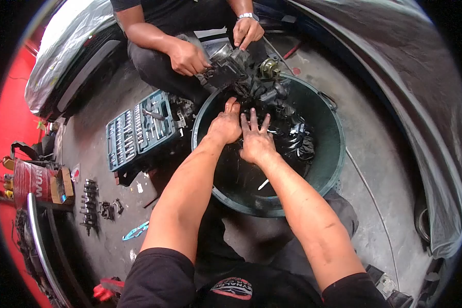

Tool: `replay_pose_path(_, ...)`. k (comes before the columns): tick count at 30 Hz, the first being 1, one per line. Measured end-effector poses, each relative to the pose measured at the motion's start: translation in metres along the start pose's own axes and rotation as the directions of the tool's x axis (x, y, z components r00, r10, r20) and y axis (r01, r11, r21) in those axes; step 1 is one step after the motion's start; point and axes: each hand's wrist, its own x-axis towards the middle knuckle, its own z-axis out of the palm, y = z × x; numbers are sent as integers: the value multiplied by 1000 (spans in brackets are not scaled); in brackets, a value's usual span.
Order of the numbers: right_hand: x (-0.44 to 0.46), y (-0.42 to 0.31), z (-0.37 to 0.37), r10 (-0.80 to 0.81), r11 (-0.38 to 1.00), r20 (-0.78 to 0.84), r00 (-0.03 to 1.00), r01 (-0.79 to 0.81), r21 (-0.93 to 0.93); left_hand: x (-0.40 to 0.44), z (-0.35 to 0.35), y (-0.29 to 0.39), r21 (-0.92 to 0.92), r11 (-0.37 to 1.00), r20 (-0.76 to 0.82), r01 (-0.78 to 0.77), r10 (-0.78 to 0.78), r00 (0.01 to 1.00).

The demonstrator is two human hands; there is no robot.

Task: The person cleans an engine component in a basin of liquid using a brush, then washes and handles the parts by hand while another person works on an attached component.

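Both my hands reach into a large dark green tub [339, 138] with dark, greasy car parts in it. My left hand [225, 124] rests against the dark parts near the tub's far left side, two fingers stretched forward and the others partly hidden. Beside it, my right hand [257, 141] lies palm down with its fingers spread, touching the black parts. Smudges of grease mark the fingers of both. Shiny black parts [295, 136] lie right of my right hand. A dark engine part [228, 69] hangs over the far rim, held by another person's hands [188, 57].
A teal socket set case [159, 138] lies unfolded left of the tub. Further left are a crankshaft [89, 205] and small metal parts [108, 209] on the floor. Plastic-covered cars [395, 66] stand on both sides. A hose [374, 200] runs along the floor at right.
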Motion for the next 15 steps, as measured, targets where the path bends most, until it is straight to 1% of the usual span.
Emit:
replay_pose_path(3, 1, 1, 1, -1, 1000, -1, 1000, 1, -6, 4, 6, -5, 1, 999, -33, -34, 34, 999)
replay_pose_path(6, 1, 1, 2, -1, 1000, -6, 1000, 1, -3, 5, 9, -5, 29, 999, -40, -30, 31, 999)
replay_pose_path(13, 5, 0, 6, 24, 999, 9, 1000, -24, -48, -3, -1, 1, 8, 998, -40, -55, 56, 998)
replay_pose_path(15, 1, -1, 0, 15, 1000, 11, 1000, -14, -9, -2, 1, 1, 18, 998, -58, -66, 67, 996)
